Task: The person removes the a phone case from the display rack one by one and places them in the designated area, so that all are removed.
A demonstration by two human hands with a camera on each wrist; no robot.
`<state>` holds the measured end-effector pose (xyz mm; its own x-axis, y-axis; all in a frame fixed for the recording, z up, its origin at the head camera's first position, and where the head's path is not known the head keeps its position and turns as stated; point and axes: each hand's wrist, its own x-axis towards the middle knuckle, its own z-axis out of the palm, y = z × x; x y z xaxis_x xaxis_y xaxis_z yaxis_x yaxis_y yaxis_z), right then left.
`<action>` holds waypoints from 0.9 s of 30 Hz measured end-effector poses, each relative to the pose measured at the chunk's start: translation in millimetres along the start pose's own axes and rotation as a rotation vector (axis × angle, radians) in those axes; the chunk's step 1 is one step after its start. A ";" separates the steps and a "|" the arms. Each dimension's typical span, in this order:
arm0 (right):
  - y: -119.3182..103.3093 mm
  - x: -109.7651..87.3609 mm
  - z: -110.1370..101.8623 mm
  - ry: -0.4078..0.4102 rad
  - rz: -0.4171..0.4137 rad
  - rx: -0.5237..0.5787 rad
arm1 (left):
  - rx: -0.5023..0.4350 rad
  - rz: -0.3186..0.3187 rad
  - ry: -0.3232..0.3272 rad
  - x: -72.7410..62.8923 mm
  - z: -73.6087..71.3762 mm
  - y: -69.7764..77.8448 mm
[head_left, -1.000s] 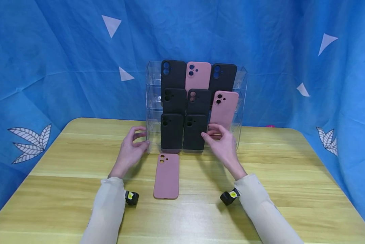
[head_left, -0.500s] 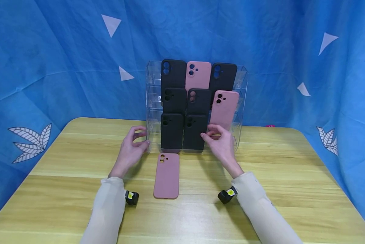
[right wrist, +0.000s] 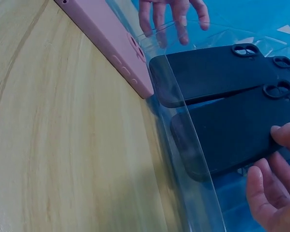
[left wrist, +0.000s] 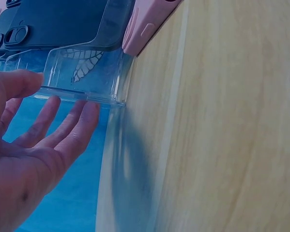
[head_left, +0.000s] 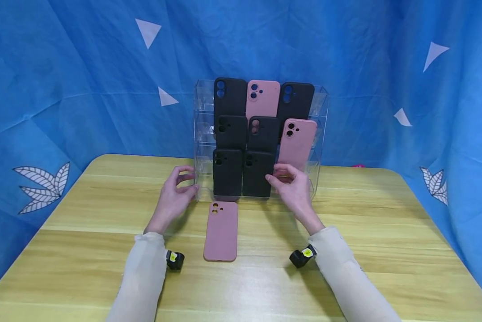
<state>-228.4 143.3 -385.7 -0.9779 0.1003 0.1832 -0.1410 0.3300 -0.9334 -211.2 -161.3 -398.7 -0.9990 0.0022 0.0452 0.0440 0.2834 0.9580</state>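
Observation:
A clear tiered display stand [head_left: 202, 179] holds black and pink phone cases in rows. My right hand [head_left: 295, 188] is at the right edge of the front-row black phone case [head_left: 258, 176]. In the right wrist view, its thumb lies on that case, with the fingers by its side edge. A second black phone case [head_left: 227, 172] stands just left of it. My left hand [head_left: 174, 197] rests its thumb and fingertips against the stand's left side, fingers relaxed. On the table before the stand lies a pink phone case [head_left: 221, 232], camera cutouts toward the stand.
Behind the front row stand more cases, including a pink one [head_left: 298, 138] at the right, above my right hand. The wooden table [head_left: 386, 250] reaches back to a blue curtain [head_left: 104, 67] behind the stand.

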 end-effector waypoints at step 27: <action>-15.0 -8.4 -29.0 -0.035 -0.251 0.100 | 0.000 -0.009 0.006 -1.0 0.9 0.3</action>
<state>-213.6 164.8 -364.2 -0.9150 -0.0057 0.4033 -0.3922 0.2463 -0.8863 -210.2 -160.4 -398.8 -0.9992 -0.0062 0.0388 0.0354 0.2831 0.9584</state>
